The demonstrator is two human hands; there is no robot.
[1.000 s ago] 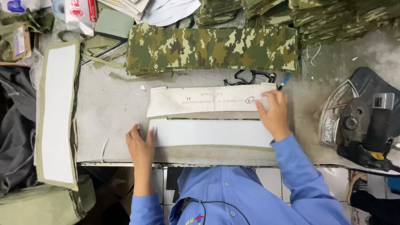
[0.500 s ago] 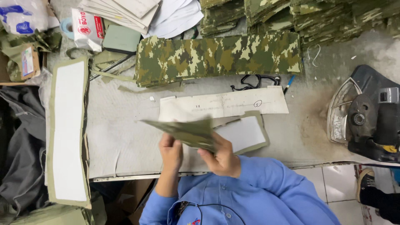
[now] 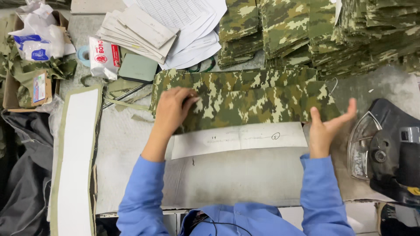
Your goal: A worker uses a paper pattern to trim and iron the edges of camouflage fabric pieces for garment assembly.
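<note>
The grey table (image 3: 245, 179) carried everything. Across its middle lay the long camouflage fabric strip (image 3: 249, 100), just above the white paper template (image 3: 238, 139). The strip looked soft, light and floppy, likely to sag unless taken at both ends. Stacks of camouflage pieces (image 3: 350, 30) stood behind, and a grey iron (image 3: 389, 148) sat at the right edge. The left hand (image 3: 173, 109) pressed flat on the strip's left part, fingers spread. The right hand (image 3: 328, 124) stood open, edge-on at the strip's right end, holding nothing.

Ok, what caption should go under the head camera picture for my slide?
Left hand presses a long camouflage strip, right hand open at its end, above a white paper template on a grey worktable.
</note>
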